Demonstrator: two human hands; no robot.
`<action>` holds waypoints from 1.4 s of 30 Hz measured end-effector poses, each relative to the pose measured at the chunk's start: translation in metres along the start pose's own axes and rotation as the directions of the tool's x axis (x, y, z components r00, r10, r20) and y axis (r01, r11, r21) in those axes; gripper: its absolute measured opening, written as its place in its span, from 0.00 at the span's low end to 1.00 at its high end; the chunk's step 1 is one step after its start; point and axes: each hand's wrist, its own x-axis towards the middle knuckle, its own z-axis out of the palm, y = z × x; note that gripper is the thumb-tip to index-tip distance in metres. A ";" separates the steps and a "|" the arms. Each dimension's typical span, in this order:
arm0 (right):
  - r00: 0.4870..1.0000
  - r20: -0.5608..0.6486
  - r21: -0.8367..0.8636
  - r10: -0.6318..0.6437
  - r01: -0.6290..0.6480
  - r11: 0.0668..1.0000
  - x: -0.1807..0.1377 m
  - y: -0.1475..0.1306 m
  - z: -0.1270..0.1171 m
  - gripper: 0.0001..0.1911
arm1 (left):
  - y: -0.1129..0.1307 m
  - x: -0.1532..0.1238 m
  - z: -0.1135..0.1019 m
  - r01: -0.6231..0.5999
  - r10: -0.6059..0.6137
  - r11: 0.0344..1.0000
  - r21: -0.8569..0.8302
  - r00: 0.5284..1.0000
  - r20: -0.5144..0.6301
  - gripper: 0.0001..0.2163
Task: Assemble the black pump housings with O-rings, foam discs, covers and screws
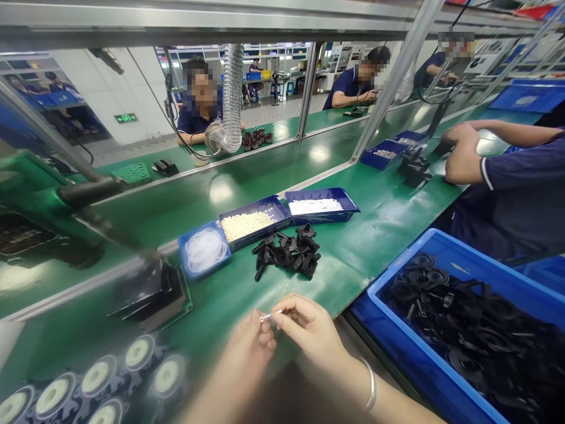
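- The small white piece (268,317) is above the table (344,250), by its near edge; long axis almost sideways, ring-like end pointing left.
- The right hand (312,330) pinches its shaft, partly hiding the other end.
- The left hand (251,341) is curled, blurred, beside the ring; whether it grips, I cannot tell.
- The piece looks thin, straight.

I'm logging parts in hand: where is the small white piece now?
In the head view, the small white piece is at lower middle, between the fingertips of the left hand and right hand, nearer the camera than the black parts.
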 end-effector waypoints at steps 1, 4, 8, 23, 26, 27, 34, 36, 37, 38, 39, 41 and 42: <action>1.000 0.003 -0.044 -0.022 0.022 0.999 0.000 -0.001 0.000 0.07 | 0.000 0.000 0.001 0.001 -0.001 1.000 0.002 1.000 0.006 0.21; 0.995 0.029 -0.175 -0.100 0.104 0.979 -0.001 -0.005 -0.001 0.06 | 0.001 0.000 0.001 0.002 -0.002 1.000 0.008 1.000 0.016 0.21; 0.968 0.120 -0.281 -0.220 0.245 0.928 -0.004 -0.010 -0.004 0.04 | 0.002 0.000 -0.001 -0.027 0.023 0.995 0.095 0.999 0.039 0.21; 0.952 0.279 -0.068 0.129 -0.115 0.991 -0.002 0.012 -0.006 0.15 | 0.007 -0.002 -0.005 -0.545 0.645 0.196 0.815 0.698 0.312 0.15; 0.960 0.278 -0.002 0.029 -0.030 1.000 0.020 0.023 -0.010 0.14 | 0.005 0.000 -0.007 -0.649 0.650 0.172 0.741 0.640 0.410 0.23; 0.968 0.247 -0.044 -0.031 0.043 0.998 0.032 0.027 -0.012 0.13 | 0.004 0.002 -0.009 -0.655 0.652 0.205 0.728 0.646 0.398 0.26; 0.974 0.196 -0.340 -0.116 0.179 0.923 0.103 0.036 -0.013 0.12 | -0.009 0.027 -0.034 -0.420 0.569 0.640 0.644 0.822 -0.029 0.29; 0.972 0.211 -0.322 -0.104 0.170 0.931 0.096 0.034 -0.009 0.13 | -0.008 0.028 -0.034 -0.401 0.516 0.759 0.512 0.851 -0.098 0.31; 0.968 0.232 -0.304 -0.093 0.163 0.939 0.088 0.032 -0.007 0.14 | -0.008 0.025 -0.032 -0.405 0.494 0.799 0.444 0.863 -0.102 0.32; 0.962 0.260 -0.272 -0.080 0.153 0.950 0.079 0.030 -0.006 0.14 | -0.006 0.022 -0.029 -0.411 0.473 0.827 0.383 0.877 -0.081 0.32; 0.954 0.292 -0.229 -0.066 0.137 0.964 0.068 0.027 -0.005 0.14 | -0.005 0.017 -0.025 -0.411 0.448 0.849 0.331 0.893 -0.041 0.33; 0.943 0.329 -0.138 -0.056 0.106 0.985 0.047 0.022 -0.004 0.13 | -0.003 0.008 -0.016 -0.380 0.374 0.892 0.247 0.925 0.071 0.33; 0.942 0.330 -0.101 -0.063 0.102 0.990 0.039 0.020 -0.005 0.12 | -0.003 0.004 -0.013 -0.361 0.342 0.908 0.215 0.932 0.120 0.33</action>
